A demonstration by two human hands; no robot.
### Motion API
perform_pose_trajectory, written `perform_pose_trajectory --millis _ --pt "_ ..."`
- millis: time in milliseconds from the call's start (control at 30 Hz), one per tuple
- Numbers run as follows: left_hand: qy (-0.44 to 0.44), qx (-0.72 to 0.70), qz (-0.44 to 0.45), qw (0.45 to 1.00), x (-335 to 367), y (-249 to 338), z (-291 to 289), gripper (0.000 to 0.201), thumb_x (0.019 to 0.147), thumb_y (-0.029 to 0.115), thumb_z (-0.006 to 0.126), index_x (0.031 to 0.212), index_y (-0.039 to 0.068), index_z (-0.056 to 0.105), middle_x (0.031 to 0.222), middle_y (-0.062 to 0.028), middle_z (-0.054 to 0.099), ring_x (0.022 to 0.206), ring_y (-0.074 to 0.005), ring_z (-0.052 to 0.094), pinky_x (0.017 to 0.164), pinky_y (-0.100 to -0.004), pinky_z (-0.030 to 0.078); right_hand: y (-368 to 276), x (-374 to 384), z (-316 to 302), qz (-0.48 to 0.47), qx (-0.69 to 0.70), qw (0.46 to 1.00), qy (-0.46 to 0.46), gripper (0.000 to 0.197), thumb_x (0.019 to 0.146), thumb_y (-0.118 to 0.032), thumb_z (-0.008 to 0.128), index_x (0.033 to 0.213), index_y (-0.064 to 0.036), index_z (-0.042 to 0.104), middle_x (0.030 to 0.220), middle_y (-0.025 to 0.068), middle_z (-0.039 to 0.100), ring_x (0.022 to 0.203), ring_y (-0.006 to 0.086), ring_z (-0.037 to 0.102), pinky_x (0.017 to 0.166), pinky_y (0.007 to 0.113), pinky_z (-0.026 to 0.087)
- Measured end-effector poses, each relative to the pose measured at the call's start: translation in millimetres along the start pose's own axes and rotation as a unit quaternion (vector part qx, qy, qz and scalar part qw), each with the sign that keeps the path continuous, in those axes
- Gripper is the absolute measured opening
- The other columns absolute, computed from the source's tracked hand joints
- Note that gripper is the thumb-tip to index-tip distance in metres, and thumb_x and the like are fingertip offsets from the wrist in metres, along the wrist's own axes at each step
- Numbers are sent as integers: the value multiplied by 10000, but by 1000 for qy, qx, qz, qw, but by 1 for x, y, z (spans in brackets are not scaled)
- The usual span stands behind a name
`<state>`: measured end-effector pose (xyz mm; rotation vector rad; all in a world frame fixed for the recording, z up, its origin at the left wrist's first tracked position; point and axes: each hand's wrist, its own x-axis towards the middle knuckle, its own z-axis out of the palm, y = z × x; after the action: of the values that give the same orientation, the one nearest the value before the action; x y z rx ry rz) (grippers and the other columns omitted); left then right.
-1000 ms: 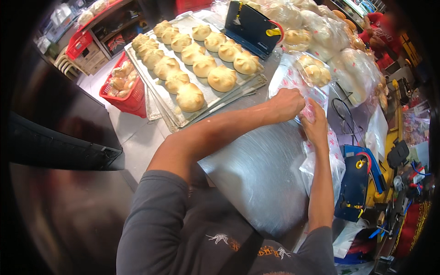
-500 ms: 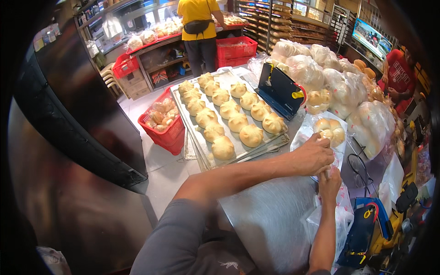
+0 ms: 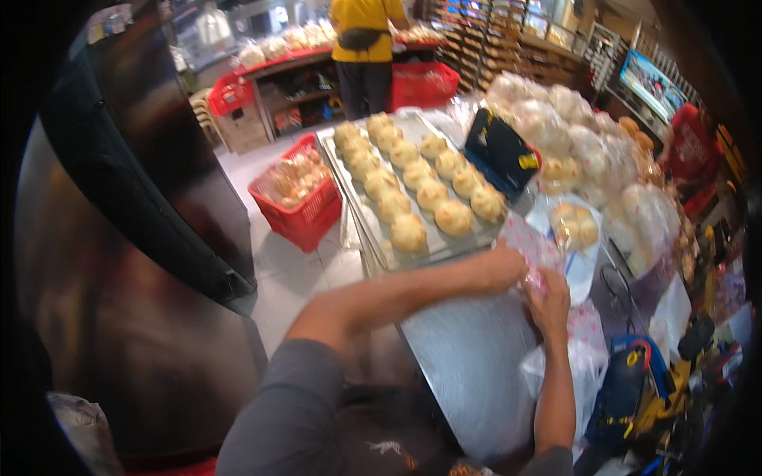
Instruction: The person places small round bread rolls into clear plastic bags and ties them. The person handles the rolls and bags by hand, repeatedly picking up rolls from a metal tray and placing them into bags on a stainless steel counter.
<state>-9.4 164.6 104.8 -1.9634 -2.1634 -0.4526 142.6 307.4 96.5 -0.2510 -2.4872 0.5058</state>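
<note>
Presently, both of the person's hands are at work over the near edge of the goods, above a bare metal table (image 3: 476, 373). The left hand (image 3: 508, 268), reaching across from the lower left, is closed in a loose fist on a pink-printed plastic bag (image 3: 530, 238); its exact finger placement is blurred. The right hand (image 3: 548, 300), set just beside it, pinches the same plastic between thumb and fingers. The bag stands up from the two hands, between the loaded tray and a white sheet; I could make out no bread inside it. On that white sheet (image 3: 586, 268) rests a cluster of pale buns (image 3: 575, 226), apparently in clear film, near the hands but apart from them. As to progress, I record a large heap of bagged bread (image 3: 587, 143) behind the sheet as wrapped. Not wrapped: the pointed-top buns (image 3: 408, 233), standing loose in three rows on a baking tray (image 3: 411, 127), neither hand touching them. Further pink-printed plastic (image 3: 587, 327) lies beside the right forearm, outside either grip. A red crate (image 3: 313, 218) left of the tray contains more bread; whether all of it is bagged, I cannot tell. A dark blue stand (image 3: 498, 155) with a yellow tab occupies the tray's right side, clear of both hands.
</note>
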Motion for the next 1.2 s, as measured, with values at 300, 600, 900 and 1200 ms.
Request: perform_pose_trajectory --millis 300,600,900,1200 --pt "-25 -108 -28 993 -9 15 -19 248 968 315 647 1052 117 770 957 -161 770 910 -374 745 817 -524 566 24 -11 7 22 3 997 68 337 923 -259 758 1166 -26 763 1144 197 758 1053 370 720 931 431 552" --pt "-100 20 -101 990 -8 31 -27 600 967 357 709 1509 148 559 836 -161 765 837 -356 759 725 -491 585 9 -5 10 105 218 956 163 201 1022 -208 689 1056 -16 740 865 141 729 767 199 666 750 344 534" --pt "-14 -110 -116 987 8 11 -24 223 985 127 636 1203 83 655 955 -191 770 898 -418 736 820 -509 572 10 -2 2 89 221 954 181 227 1096 -238 597 1056 -20 650 846 148 693 737 251 660 707 371 527" --pt "-120 63 -93 986 1 14 -2 469 992 227 613 1452 156 558 1393 -171 656 961 -367 748 794 -472 613 5 -7 11 53 193 962 186 193 1067 -190 559 1034 -7 611 908 258 600 874 498 623 742 503 529"
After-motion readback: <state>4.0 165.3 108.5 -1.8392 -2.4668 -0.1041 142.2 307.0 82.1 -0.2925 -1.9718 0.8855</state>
